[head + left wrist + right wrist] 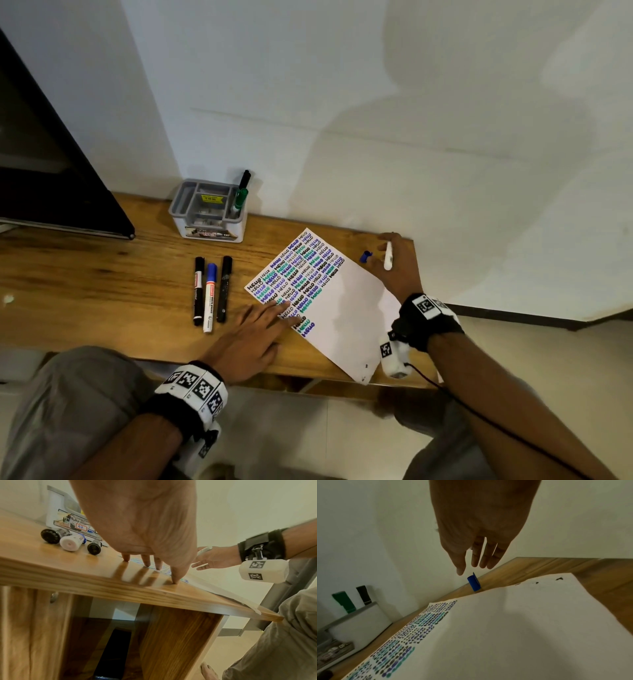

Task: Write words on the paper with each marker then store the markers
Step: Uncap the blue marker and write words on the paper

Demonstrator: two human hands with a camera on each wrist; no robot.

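The white paper (346, 308) with rows of coloured "HELLO" lies on the wooden table (102, 291). My left hand (274, 315) presses its lower left edge with straight fingers (147, 562). Past the paper's far corner, my right hand (390, 260) holds an uncapped white marker (388, 257) tucked against its fingers. Those fingertips (460, 572) hover just above the loose blue cap (365, 256) (474, 583) on the table. Three capped markers lie side by side left of the paper: black (198, 291), white with a blue cap (209, 298), black (224, 287).
A grey-and-white desk organizer (181, 222) stands against the wall and holds a green marker (241, 198) and a black marker (245, 178). A dark screen (51, 171) sits at the far left. The paper's near corner overhangs the table's front edge (154, 597).
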